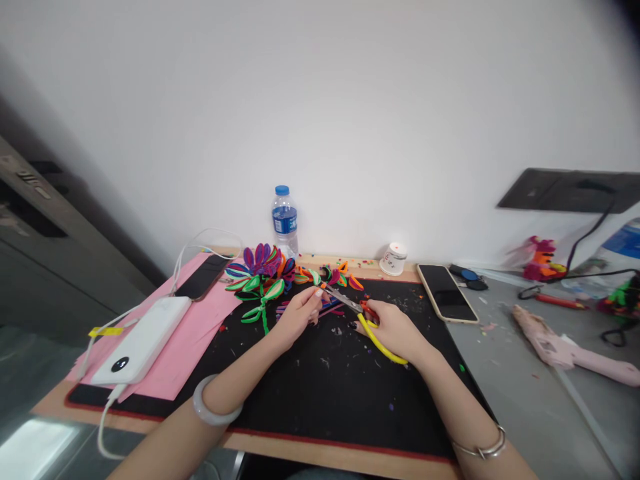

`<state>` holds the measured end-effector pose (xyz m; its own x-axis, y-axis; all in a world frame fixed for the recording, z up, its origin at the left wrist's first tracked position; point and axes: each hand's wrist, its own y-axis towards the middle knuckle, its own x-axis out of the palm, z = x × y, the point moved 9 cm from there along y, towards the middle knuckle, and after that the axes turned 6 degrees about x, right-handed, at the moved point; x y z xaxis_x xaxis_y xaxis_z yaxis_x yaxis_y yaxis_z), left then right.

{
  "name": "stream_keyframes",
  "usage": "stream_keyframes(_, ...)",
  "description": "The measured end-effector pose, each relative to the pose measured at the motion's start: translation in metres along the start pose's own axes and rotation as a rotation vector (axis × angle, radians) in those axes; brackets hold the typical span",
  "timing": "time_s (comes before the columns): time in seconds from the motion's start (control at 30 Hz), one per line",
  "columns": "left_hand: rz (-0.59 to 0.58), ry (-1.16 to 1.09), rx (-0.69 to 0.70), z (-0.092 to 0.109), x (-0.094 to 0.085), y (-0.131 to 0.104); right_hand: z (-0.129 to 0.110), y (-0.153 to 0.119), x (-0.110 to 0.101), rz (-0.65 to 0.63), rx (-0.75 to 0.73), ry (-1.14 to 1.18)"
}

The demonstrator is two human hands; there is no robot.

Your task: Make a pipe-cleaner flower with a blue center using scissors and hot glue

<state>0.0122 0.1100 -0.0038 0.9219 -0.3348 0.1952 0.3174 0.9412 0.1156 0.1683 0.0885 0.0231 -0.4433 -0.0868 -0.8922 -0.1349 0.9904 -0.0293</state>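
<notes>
My left hand (300,313) has its fingers pinched together around a small orange fuzzy piece (323,286), most of it hidden. The scissors (350,303) are in my right hand (397,327), their metal blades reaching to the orange piece by my left fingertips. One handle is yellow, the other red. Just behind my left hand lies a bunch of colourful pipe-cleaner flowers (263,261) with a green stem and leaves (263,308). Loose petal loops (343,268) in orange, green and other colours lie beyond the blades. Purple and pink pipe cleaners (333,307) lie partly under my hands.
A black mat (340,393) with scraps covers the table. Pink sheets (200,333), a white power bank (143,340) and a phone (203,278) are left. A bottle (285,220) and paper cup (393,259) stand behind. Another phone (447,292) and pink glue gun (555,343) lie right.
</notes>
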Motion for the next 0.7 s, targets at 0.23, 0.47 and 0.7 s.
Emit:
stream_keyframes(0.23,-0.050,0.159,0.028,0.007,0.004,-0.001,-0.003,-0.001,-0.001,-0.008,-0.009,0.002)
stream_keyframes(0.47,-0.070,0.226,0.062,0.010,0.006,-0.003,-0.005,-0.002,-0.002,-0.011,-0.008,0.009)
stream_keyframes(0.7,-0.053,0.229,0.076,0.010,0.004,-0.002,-0.005,-0.002,0.000,-0.015,-0.013,0.012)
